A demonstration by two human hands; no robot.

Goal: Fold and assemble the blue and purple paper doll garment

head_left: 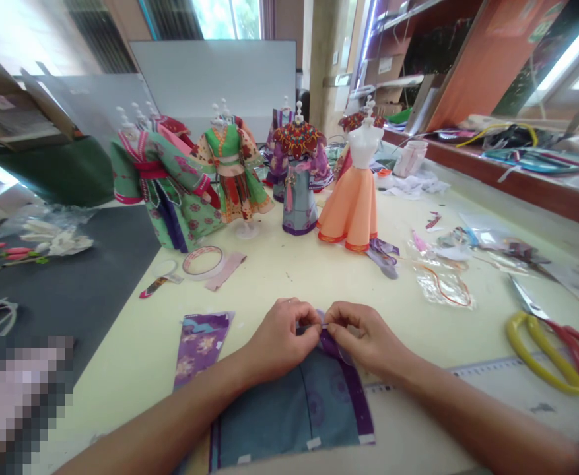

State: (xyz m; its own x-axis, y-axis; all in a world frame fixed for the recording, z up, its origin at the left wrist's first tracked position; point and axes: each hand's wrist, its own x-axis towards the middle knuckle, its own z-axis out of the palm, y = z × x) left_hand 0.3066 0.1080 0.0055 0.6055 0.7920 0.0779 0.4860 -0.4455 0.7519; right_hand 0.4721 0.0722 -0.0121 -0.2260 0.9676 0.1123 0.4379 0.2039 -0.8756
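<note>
On the counter [135,363], a flowered purple piece [200,346] lies left of the blue-grey cloth [279,412], whose top edge the left hand [285,335] pinches, thumb to finger; just beside, the right hand [361,335], equally closed, seems to grip the cloth's purple border [356,396]

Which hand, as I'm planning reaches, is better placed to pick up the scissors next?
Probably the right hand: the scissors lie on its side of the table, farther from the left hand. Both are busy at the cloth.

Left hand [289,328], right hand [363,335]: bare. Forearms [210,394] uncovered to frame edge. Small pale band [290,301], maybe ring, on left hand.
</note>
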